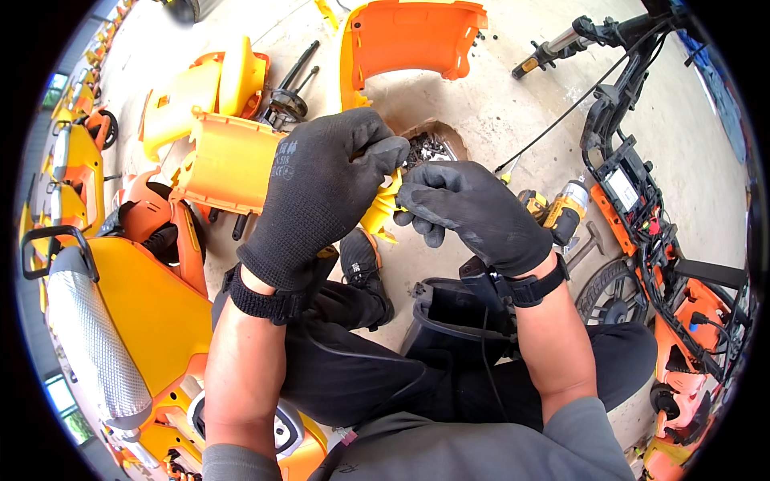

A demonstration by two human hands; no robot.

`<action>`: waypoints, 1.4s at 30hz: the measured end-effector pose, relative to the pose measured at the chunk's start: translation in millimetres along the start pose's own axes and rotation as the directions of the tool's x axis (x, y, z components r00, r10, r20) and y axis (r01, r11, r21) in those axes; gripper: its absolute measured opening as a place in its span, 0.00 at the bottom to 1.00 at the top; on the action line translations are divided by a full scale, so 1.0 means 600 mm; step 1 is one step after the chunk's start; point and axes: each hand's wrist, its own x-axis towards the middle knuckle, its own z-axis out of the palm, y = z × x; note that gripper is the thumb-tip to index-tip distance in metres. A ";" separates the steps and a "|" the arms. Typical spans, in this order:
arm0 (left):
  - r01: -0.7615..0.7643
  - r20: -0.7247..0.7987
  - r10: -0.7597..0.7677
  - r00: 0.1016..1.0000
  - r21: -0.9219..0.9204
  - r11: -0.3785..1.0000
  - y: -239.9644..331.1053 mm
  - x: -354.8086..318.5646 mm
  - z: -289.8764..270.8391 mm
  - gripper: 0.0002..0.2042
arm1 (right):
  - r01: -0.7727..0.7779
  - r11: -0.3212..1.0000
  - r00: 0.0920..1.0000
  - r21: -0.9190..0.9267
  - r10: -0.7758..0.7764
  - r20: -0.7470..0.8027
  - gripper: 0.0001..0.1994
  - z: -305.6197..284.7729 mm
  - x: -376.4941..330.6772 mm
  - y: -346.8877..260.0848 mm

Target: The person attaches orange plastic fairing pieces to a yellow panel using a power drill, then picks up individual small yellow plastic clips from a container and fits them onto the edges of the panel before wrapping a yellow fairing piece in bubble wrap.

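Head view, and here's the yellow plastic piece (380, 215), up beyond the black container (431, 335), between gloved hands! Left hand (325, 188), left of the container, fingers curled tight, seemingly gripping its top; right hand (477, 210), beyond the container, thumb and forefinger pinching its side. Looks light, stiff, perhaps snappable: edges are the hold.

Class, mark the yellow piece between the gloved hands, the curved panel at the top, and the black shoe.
Yellow piece (380, 214), head view: visible middle.
Curved panel (413, 42), head view: orange face.
Black shoe (362, 272), head view: its upper.
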 end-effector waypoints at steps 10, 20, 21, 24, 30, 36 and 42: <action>-0.014 -0.024 0.014 1.000 0.001 1.000 -0.001 0.000 0.007 0.09 | -0.005 0.993 1.000 -0.121 0.005 -0.007 0.13 -0.002 0.002 -0.001; -0.022 -0.056 0.020 0.998 -0.029 0.999 -0.002 -0.001 0.016 0.08 | -0.008 0.960 1.000 -0.281 0.005 -0.012 0.13 -0.005 0.000 -0.014; -0.005 -0.039 0.004 0.999 -0.028 1.000 -0.001 -0.001 0.015 0.08 | -0.010 0.956 1.000 -0.292 0.013 0.008 0.14 -0.007 0.003 -0.014; -0.011 -0.017 0.011 1.000 0.014 1.000 -0.002 -0.002 0.014 0.08 | 0.034 0.952 0.995 -0.303 -0.005 0.097 0.14 -0.016 0.019 -0.011; -0.035 0.018 0.034 0.999 0.043 0.998 -0.016 -0.004 0.021 0.08 | -0.037 0.952 0.977 -0.304 0.098 0.189 0.14 -0.030 0.031 0.007; -0.032 0.026 0.030 0.999 0.077 0.997 -0.005 -0.003 0.007 0.09 | -0.046 0.983 0.957 -0.177 0.094 0.276 0.14 -0.045 0.020 -0.002; 0.038 0.043 -0.037 0.998 -0.015 0.999 0.006 -0.003 0.001 0.09 | -0.008 0.999 0.999 0.032 0.007 0.037 0.15 -0.064 0.003 0.001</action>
